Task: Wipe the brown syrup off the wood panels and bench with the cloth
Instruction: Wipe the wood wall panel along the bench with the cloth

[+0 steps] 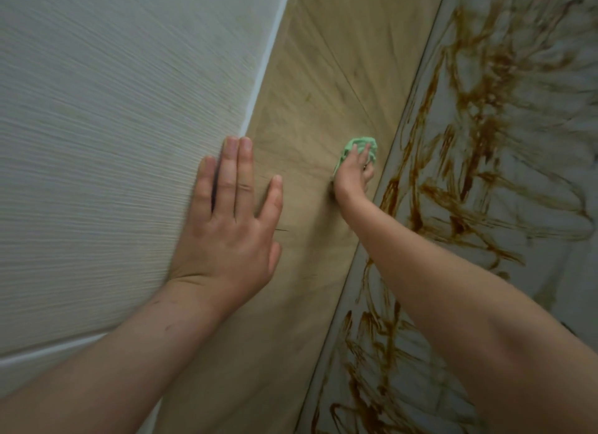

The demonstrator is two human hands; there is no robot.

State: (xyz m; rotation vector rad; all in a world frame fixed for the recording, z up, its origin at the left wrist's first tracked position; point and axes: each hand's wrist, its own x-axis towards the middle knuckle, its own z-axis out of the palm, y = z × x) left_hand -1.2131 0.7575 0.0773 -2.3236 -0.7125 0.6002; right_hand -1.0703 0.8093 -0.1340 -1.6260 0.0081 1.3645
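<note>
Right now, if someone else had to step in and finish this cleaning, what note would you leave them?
Left hand: flat with fingers straight, resting across the seam between the pale ribbed panel and the tan wood panel.
Right hand: holds the bunched green cloth against the tan wood panel, close to its edge by the bench.
Done: the tan wood panel shows only faint streaks.
Left: the pale bench top is covered in thick brown syrup trails.
</note>
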